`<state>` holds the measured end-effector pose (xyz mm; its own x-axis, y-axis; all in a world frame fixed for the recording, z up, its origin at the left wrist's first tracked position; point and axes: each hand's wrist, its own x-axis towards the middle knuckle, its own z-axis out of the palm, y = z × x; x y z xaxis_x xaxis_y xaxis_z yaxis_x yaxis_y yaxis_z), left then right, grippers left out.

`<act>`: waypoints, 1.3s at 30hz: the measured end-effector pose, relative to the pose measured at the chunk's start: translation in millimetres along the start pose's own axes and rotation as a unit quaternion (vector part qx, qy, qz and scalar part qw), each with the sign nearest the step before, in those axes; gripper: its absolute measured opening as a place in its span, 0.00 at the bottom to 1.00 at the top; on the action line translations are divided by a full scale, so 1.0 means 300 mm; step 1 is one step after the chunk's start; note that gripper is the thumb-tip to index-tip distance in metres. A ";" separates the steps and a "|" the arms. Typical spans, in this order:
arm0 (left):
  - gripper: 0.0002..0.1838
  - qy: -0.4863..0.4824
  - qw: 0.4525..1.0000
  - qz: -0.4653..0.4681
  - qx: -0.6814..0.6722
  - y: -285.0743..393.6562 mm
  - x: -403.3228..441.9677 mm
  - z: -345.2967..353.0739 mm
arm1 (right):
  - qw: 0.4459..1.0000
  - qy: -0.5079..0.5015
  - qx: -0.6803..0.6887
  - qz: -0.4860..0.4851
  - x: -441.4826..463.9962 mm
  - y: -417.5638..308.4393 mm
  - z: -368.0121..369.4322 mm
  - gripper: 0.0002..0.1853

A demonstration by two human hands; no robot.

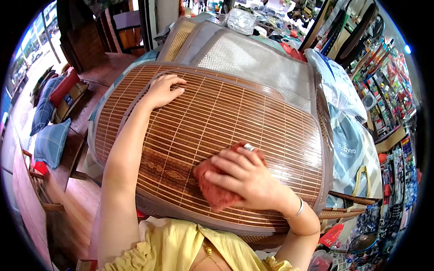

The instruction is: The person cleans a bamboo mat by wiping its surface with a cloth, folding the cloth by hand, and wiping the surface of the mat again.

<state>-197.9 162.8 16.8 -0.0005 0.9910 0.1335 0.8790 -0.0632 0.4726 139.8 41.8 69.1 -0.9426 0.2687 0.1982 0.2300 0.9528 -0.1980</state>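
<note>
One view is supplied, head-mounted, directed forward and down. The mat (235, 117) is seen from above its near edge, at close range, its far edge included; shelves (384, 90) are taken in beyond its right edge. No overlap is available.

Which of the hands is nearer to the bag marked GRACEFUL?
Right: the right hand, over the red cloth, is left of the bag; the left hand is farther away, toward the mat's far left.

The person wears a yellow top (169, 241) with frilly sleeves, a shiny silver bracelet (299, 207), and a thin gold necklace (208, 251) with a tiny charm.
</note>
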 end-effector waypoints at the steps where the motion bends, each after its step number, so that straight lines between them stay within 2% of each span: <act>1: 0.22 -0.002 1.000 0.001 0.001 -0.003 0.004 0.002 | 0.999 -0.016 0.016 -0.022 -0.004 -0.014 -0.002 0.41; 3: 0.22 0.002 1.000 0.002 0.002 -0.015 0.009 0.011 | 0.999 0.004 0.050 -0.018 -0.004 0.026 -0.016 0.38; 7: 0.21 0.001 1.000 0.003 -0.002 -0.009 0.006 0.007 | 0.980 0.088 -0.034 0.175 -0.076 0.211 -0.063 0.36; 10: 0.21 0.002 1.000 0.008 -0.003 -0.010 0.007 0.008 | 0.925 0.135 -0.091 0.342 -0.208 0.373 -0.092 0.36; 13: 0.22 0.005 1.000 0.005 0.005 0.001 -0.001 0.003 | 0.834 0.145 -0.173 0.503 -0.330 0.481 -0.117 0.35; 15: 0.22 0.006 1.000 0.013 -0.002 -0.017 0.010 0.010 | 0.812 0.147 -0.174 0.537 -0.363 0.494 -0.129 0.35; 17: 0.22 0.004 1.000 0.018 0.001 -0.019 0.011 0.009 | 0.806 0.129 -0.227 0.532 -0.341 0.471 -0.109 0.36; 18: 0.22 0.008 1.000 0.015 0.000 -0.027 0.014 0.011 | 0.822 0.107 -0.203 0.522 -0.292 0.427 -0.114 0.37; 21: 0.22 0.004 0.999 0.033 -0.008 -0.036 0.018 0.014 | 0.932 0.118 -0.124 0.319 -0.157 0.287 -0.076 0.39; 23: 0.21 -0.001 1.000 0.014 0.008 -0.007 0.008 0.000 | 0.975 0.067 -0.070 0.199 -0.070 0.169 -0.066 0.38; 25: 0.21 -0.005 1.000 0.013 0.007 -0.007 0.005 -0.005 | 0.994 0.019 -0.048 0.101 -0.012 0.056 -0.059 0.40; 27: 0.21 -0.010 1.000 0.013 0.006 -0.007 0.005 -0.001 | 1.000 0.014 0.010 0.024 -0.006 0.004 -0.019 0.40; 30: 0.21 0.006 1.000 0.016 -0.008 -0.017 0.006 0.008 | 1.000 0.001 0.029 -0.001 -0.013 0.042 -0.033 0.41; 32: 0.22 0.005 1.000 0.018 -0.003 -0.019 0.008 0.013 | 0.994 0.030 0.010 0.101 -0.027 0.112 -0.070 0.40; 35: 0.22 0.005 1.000 0.020 -0.001 -0.031 0.019 0.018 | 0.962 0.103 -0.051 0.249 -0.158 0.339 -0.065 0.38; 37: 0.22 0.005 1.000 0.028 0.000 -0.035 0.018 0.018 | 0.910 0.148 -0.055 0.384 -0.259 0.437 -0.110 0.35; 39: 0.22 0.004 1.000 0.024 -0.002 -0.029 0.013 0.013 | 0.835 0.152 -0.142 0.509 -0.363 0.512 -0.129 0.34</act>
<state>-203.8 167.6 9.7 0.0380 0.9859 0.1631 0.8765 -0.1112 0.4683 287.1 164.4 54.2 -0.1297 0.9421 0.3092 0.9638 0.1931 -0.1841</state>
